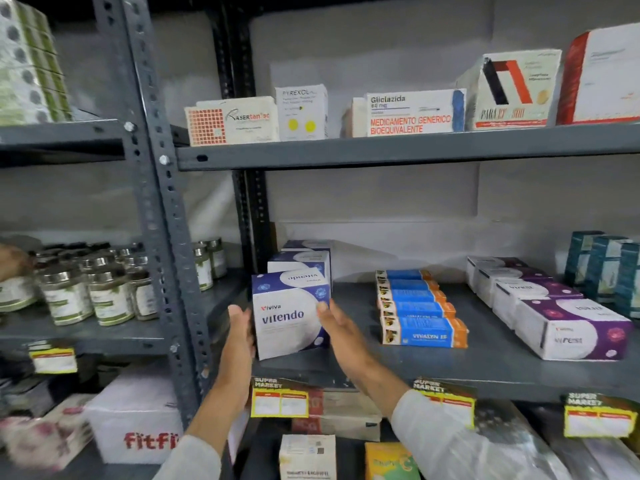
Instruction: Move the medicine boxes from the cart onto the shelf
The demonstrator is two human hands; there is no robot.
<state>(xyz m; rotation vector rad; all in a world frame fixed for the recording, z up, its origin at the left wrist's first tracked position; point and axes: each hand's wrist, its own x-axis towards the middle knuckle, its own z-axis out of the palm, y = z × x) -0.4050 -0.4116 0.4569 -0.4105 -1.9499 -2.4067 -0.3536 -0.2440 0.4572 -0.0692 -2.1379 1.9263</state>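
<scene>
**Technician:** Grey slotted-steel shelving fills the view against a pale wall. On the middle shelf (pixel 450 368) the Vitendo box (pixel 289 320) is being seated at the left end, at about 7 o'clock from the centre of the view. How is the step to be carried out well?

**Supervisor:** The box is flanked by both hands. The left hand (pixel 239 336) is laid flat against its left face; the right hand (pixel 337 327) is spread at its right edge, with a fingertip touching the front corner. Neither hand is closed round the box; it appears to be steadied between open palms. The box is judged to be tilted slightly, with its base at the shelf's front lip. It should be squared up, then pushed back evenly from both sides until it meets the row of matching boxes (pixel 301 261) behind it at 12 o'clock. Uneven pressure is likely to skew it.

**Technician:** Is there clearance at 3 o'clock?

**Supervisor:** Yes. The blue-and-orange cartons (pixel 415 306) stand well apart to the right, so no contact is expected.

**Technician:** How is the box identified?

**Supervisor:** It is a near-cubic carton, white on the front with a dark blue band over the top. "Vitendo" is printed in blue beneath a small red-and-blue "viviva" mark. The cart is not in view.
</scene>
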